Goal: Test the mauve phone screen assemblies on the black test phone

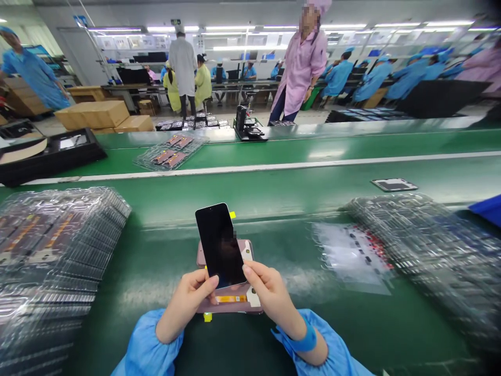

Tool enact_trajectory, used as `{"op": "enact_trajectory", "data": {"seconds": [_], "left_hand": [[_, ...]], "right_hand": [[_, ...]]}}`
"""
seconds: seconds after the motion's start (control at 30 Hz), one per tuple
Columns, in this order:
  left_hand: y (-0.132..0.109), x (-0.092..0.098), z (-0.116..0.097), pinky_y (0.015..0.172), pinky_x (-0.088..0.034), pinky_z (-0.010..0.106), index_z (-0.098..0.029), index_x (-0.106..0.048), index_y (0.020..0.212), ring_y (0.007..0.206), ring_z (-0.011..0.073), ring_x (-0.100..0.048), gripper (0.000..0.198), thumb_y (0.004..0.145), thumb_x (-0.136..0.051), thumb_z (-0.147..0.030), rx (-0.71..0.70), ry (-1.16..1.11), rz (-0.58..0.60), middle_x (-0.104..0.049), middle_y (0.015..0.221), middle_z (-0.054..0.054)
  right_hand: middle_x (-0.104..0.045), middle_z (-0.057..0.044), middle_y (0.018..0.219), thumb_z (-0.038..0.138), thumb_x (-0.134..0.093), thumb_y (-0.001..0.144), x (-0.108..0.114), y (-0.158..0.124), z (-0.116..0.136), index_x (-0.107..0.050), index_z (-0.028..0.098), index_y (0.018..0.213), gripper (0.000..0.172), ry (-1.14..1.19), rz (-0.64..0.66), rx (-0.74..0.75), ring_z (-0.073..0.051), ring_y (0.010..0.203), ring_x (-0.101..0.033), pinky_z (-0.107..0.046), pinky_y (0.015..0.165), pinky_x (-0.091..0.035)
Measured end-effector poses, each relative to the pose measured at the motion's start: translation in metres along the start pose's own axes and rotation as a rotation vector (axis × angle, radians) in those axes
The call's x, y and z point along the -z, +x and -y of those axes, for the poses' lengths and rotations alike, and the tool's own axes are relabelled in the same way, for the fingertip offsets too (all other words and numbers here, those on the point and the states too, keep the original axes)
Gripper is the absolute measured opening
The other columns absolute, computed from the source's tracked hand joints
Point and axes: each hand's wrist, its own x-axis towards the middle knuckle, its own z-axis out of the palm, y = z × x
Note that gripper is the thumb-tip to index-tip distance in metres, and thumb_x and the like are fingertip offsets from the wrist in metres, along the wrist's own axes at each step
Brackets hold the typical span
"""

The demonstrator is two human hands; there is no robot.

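A black phone screen with a thin pale edge is held tilted up in front of me, its dark glass towards me. My left hand pinches its lower left corner between thumb and fingers. At the lower right edge, my right hand grips it the same way. Beneath it on the green bench lie brownish-pink phone panels, partly covered by the screen and my hands. An orange flex cable runs across the nearer panel. A yellow tab sticks out at its near edge.
Stacked clear plastic trays stand at left and right. A sheet with red and black pieces lies by the right stack. Beyond a white strip sits another clear tray. People work in the background.
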Motion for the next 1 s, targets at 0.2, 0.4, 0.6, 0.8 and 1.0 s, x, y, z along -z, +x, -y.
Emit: {"op": "enact_trajectory", "data": {"seconds": [0.2,0.4,0.6,0.8,1.0], "left_hand": [[0.001,0.002,-0.003,0.082,-0.054,0.031,-0.023,-0.069,0.113,0.093,0.0220,-0.068,0.039,0.082,-0.070,-0.047,-0.073,-0.439,-0.050,-0.074,0.104,0.006],[0.001,0.012,-0.008,0.076,-0.058,0.022,-0.026,-0.063,0.125,0.095,0.0165,-0.070,0.039,0.088,-0.067,-0.036,-0.122,-0.672,-0.241,-0.073,0.114,0.004],[-0.001,0.016,-0.008,0.074,-0.061,0.027,-0.022,-0.062,0.124,0.089,0.0187,-0.072,0.039,0.088,-0.067,-0.036,-0.093,-0.662,-0.191,-0.074,0.109,0.008],[-0.002,0.016,-0.009,0.070,-0.061,0.026,-0.020,-0.063,0.121,0.085,0.0176,-0.072,0.037,0.088,-0.067,-0.038,-0.090,-0.669,-0.232,-0.075,0.104,0.007],[-0.003,0.015,-0.012,0.073,-0.059,0.026,-0.020,-0.062,0.121,0.089,0.0177,-0.069,0.037,0.090,-0.063,-0.040,-0.128,-0.626,-0.258,-0.072,0.107,0.006]], "right_hand": [[-0.046,0.002,0.054,0.048,-0.048,0.098,-0.002,-0.002,0.002,-0.059,0.017,0.067,0.045,-0.034,0.028,0.039,-0.014,0.051,-0.048,-0.023,0.051,-0.040],[-0.064,-0.003,0.069,0.045,-0.043,0.102,-0.012,-0.008,0.001,-0.064,0.016,0.083,0.041,0.062,0.239,-0.002,-0.018,0.063,-0.066,-0.023,0.058,-0.051],[-0.066,-0.004,0.068,0.045,-0.042,0.102,-0.013,-0.008,0.000,-0.064,0.016,0.082,0.042,0.014,0.286,0.026,-0.018,0.067,-0.068,-0.022,0.062,-0.050],[-0.068,-0.004,0.071,0.052,-0.044,0.101,-0.014,-0.009,-0.003,-0.066,0.016,0.085,0.045,0.042,0.306,-0.023,-0.020,0.067,-0.069,-0.025,0.065,-0.053],[-0.067,-0.004,0.068,0.064,-0.053,0.093,-0.014,-0.004,-0.010,-0.068,0.014,0.096,0.052,0.323,0.345,-0.210,-0.021,0.064,-0.067,-0.030,0.064,-0.055]]}}
